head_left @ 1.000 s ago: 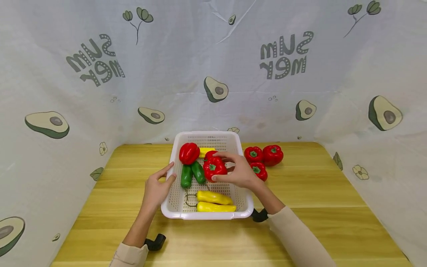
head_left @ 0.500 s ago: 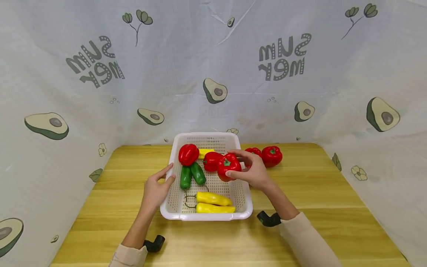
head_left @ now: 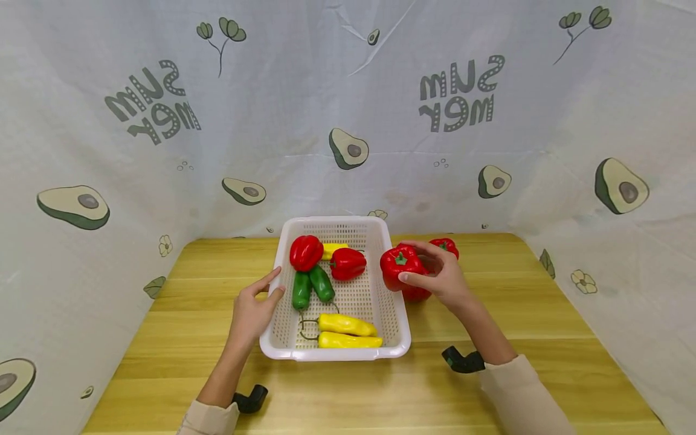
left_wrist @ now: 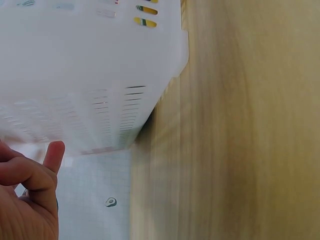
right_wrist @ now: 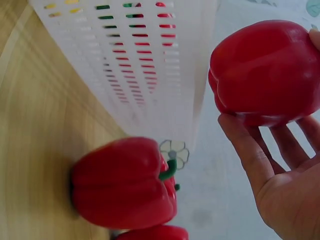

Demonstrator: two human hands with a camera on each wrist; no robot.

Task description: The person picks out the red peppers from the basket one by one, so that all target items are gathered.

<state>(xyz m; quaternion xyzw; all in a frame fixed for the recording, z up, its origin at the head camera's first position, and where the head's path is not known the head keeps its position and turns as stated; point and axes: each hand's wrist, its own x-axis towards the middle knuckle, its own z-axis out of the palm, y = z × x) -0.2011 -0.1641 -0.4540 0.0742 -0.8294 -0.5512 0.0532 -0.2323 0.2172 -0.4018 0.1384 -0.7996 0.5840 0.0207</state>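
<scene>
My right hand (head_left: 448,278) grips a red bell pepper (head_left: 401,266) by its sides, thumb in front, just beyond the basket's right rim. In the right wrist view this pepper (right_wrist: 265,72) hangs above other red bell peppers, one of them (right_wrist: 125,182) lying on the table. My left hand (head_left: 252,314) holds the left rim of the white plastic basket (head_left: 399,338), thumb and index finger at the edge. Inside the basket lie two red bell peppers, one at the left (head_left: 306,253) and one further right (head_left: 348,264), two green peppers (head_left: 301,291) and several yellow peppers (head_left: 348,324).
Red bell peppers (head_left: 447,246) stand right of the basket, partly hidden by my right hand. The wooden table (head_left: 544,314) ends at a white printed curtain (head_left: 304,121). A black wrist mount (head_left: 463,360) sits near each sleeve.
My right hand has carried the red bell pepper from over the basket rightward past its rim, uncovering another red pepper inside. My left hand stays at the basket's left rim.
</scene>
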